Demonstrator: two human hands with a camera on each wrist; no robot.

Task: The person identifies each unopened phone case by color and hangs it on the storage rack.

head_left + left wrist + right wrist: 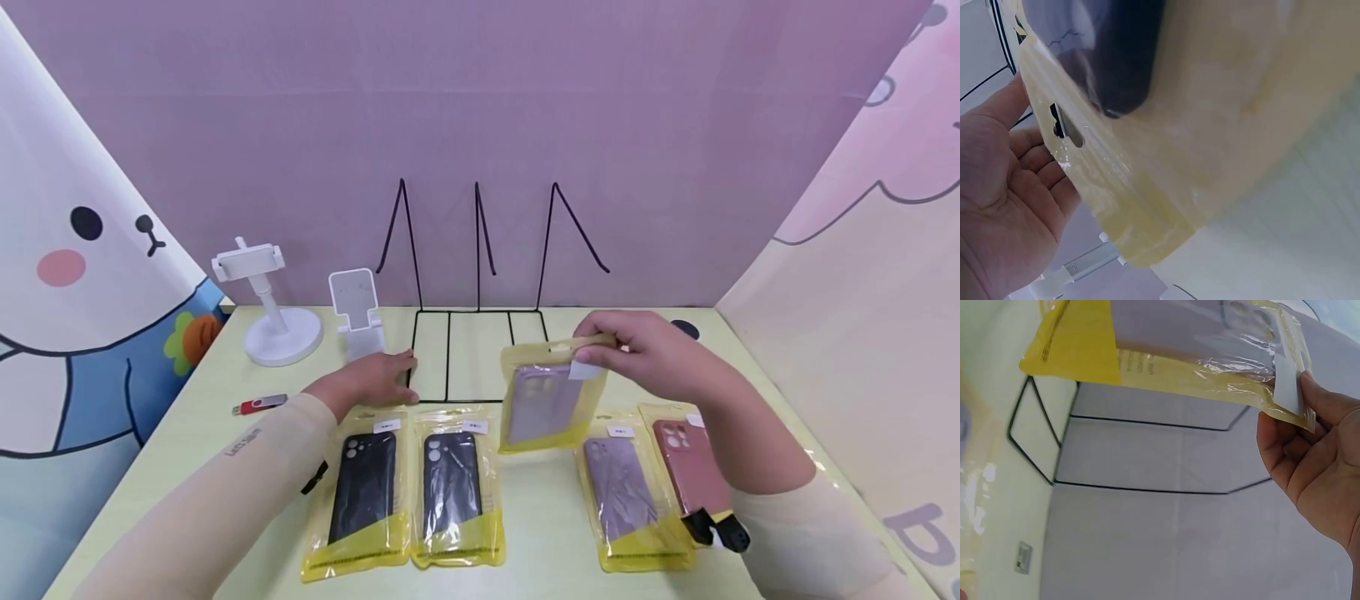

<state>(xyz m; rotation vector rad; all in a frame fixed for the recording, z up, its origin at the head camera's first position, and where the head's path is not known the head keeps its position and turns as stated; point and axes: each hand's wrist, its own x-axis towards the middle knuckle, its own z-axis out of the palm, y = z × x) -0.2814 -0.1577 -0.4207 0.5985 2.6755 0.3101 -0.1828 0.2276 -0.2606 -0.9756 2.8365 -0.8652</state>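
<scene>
My right hand (660, 354) pinches the top edge of a yellow-edged clear bag (551, 404) with a pale purple phone case inside, held up over the front right of a black wire rack (478, 250). In the right wrist view, the thumb lies by a white label on the bag (1191, 381). My left hand (367, 379) is at the rack's left base wire, thumb and forefinger apart and touching it. In the left wrist view, a bagged dark phone case (1116, 62) partly covers the fingers.
Two bagged black cases (363, 487) lie in front at left. A bagged purple case (621, 487) and a bagged red case (690, 462) lie at right. Two white phone stands (283, 336) and a red USB stick (258, 404) are at the left. A purple backdrop (480, 100) stands behind.
</scene>
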